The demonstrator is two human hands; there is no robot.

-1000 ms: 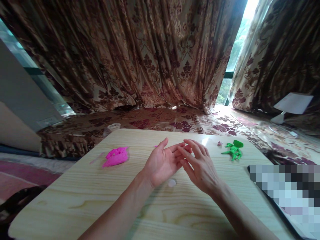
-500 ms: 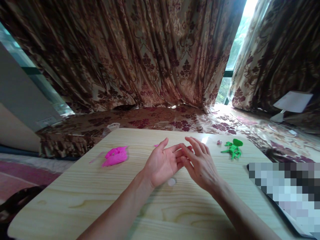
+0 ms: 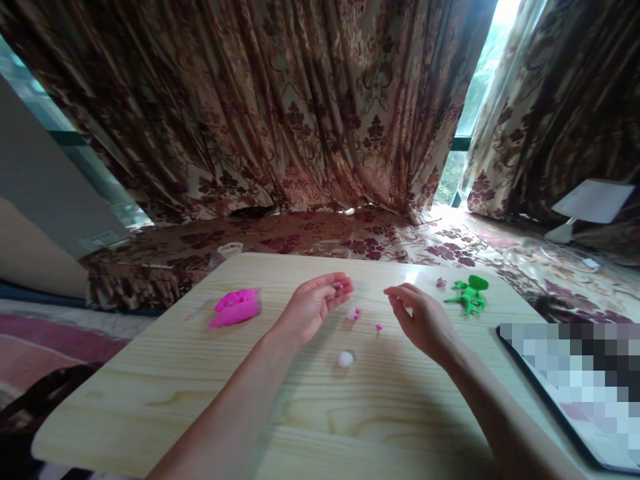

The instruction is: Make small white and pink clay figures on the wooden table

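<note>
My left hand (image 3: 313, 308) is raised over the table with thumb and fingers closed on a tiny pink clay ball (image 3: 341, 287). To its right, my right hand (image 3: 423, 320) has thumb and forefinger drawn together in a pinch; whether anything sits between the tips is too small to make out. Between the hands lie a white clay lump with pink dots (image 3: 353, 314) and a small loose pink piece (image 3: 379, 327). Nearer to me rests a white clay ball (image 3: 345, 359). A larger mass of pink clay (image 3: 235, 308), seemingly in clear wrapping, lies left of my left hand.
At the table's (image 3: 200, 393) far right stand a green clay figure (image 3: 470, 297) and a small pinkish lump (image 3: 441, 283). A dark-edged, pixelated flat object (image 3: 565, 400) covers the right side. Behind are a clear container (image 3: 229, 249), a white lamp (image 3: 593, 202) and patterned curtains (image 3: 310, 107).
My hands, held close together half a second ago, are now apart, the right one further right. My left fingers have closed round the pink ball. The dotted lump and loose piece have come into view.
</note>
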